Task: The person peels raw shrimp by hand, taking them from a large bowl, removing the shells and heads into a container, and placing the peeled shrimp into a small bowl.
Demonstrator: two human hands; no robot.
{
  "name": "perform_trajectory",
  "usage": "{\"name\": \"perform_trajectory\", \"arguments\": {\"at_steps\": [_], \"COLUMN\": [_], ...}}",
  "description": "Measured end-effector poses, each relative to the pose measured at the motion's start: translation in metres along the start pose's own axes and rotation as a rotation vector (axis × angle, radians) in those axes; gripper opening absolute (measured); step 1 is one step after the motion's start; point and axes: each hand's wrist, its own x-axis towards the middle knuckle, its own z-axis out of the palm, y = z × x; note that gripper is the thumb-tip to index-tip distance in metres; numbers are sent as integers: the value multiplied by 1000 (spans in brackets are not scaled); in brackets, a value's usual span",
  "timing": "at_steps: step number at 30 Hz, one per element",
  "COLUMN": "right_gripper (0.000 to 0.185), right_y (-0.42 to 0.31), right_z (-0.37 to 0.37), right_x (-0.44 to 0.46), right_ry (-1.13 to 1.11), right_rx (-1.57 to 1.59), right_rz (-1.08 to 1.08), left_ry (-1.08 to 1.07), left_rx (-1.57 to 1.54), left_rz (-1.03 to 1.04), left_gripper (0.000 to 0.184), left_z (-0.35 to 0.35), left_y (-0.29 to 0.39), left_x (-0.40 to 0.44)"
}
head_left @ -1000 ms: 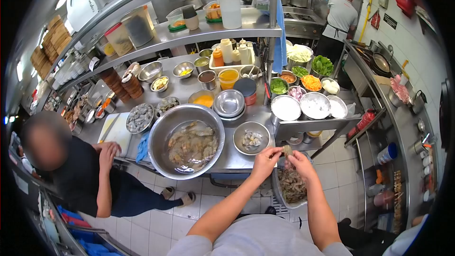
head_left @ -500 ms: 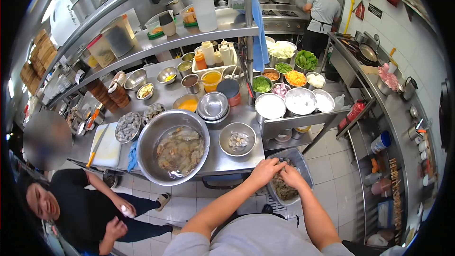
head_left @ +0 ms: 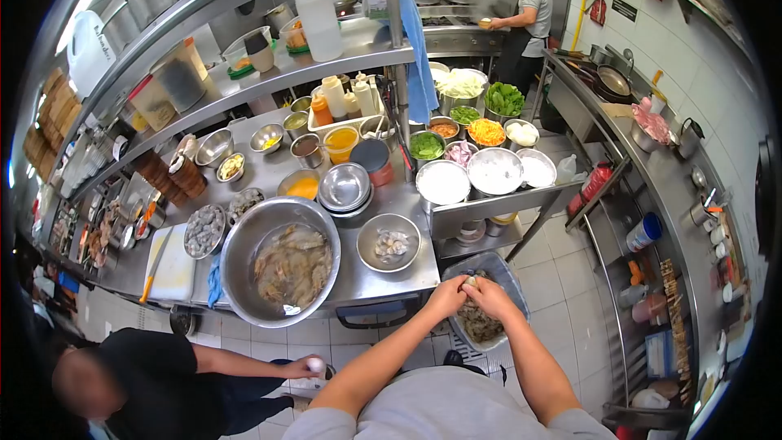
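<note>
My left hand (head_left: 447, 297) and my right hand (head_left: 491, 297) meet above a grey plastic bin (head_left: 519, 281), fingers closed together on a small pale shrimp (head_left: 470, 282) that is mostly covered by them. Brownish shells and scraps (head_left: 481, 326) lie inside the bin below. On the steel table's edge, just left of the bin, stands a metal bowl (head_left: 368, 258) with a few peeled shrimp (head_left: 392, 245). A large steel basin (head_left: 234, 277) farther left contains whole shrimp (head_left: 295, 265) in water.
A white cutting board (head_left: 173, 273) with a yellow-handled knife (head_left: 153, 269) lies left of the basin. Containers of chopped vegetables (head_left: 486, 132) stand beyond the bin. At lower left a person in black (head_left: 163, 375) holds something white (head_left: 315, 365). Another person (head_left: 533, 12) stands by the stove.
My hands stay together over the bin, their fingers slightly shifted. The person in black has stretched an arm toward me. The person at the stove has turned, with a small bowl in hand.
</note>
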Motion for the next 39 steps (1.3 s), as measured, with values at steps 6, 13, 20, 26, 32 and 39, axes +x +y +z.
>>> {"name": "perform_trajectory", "arguments": {"at_steps": [6,13,20,26,32,39], "right_gripper": [34,29,25,25,24,30], "right_y": [14,13,22,27,41,83], "right_z": [7,-1,-1,-8,-6,-4], "right_x": [5,-1,6,16,25,33], "right_ry": [168,251,198,155,172,225], "right_rx": [-58,-129,-105,58,163,-49], "right_rz": [56,32,-25,-110,25,270], "left_ry": [177,99,-64,-354,-468,-357], "left_rx": [214,216,108,-254,-551,-743], "left_rz": [220,184,131,-31,-101,-121], "left_gripper": [40,38,40,42,52,50], "left_z": [18,18,-2,-32,-32,-24], "left_y": [19,35,22,33,34,32], "left_x": [3,5,12,3,-2,-3]}}
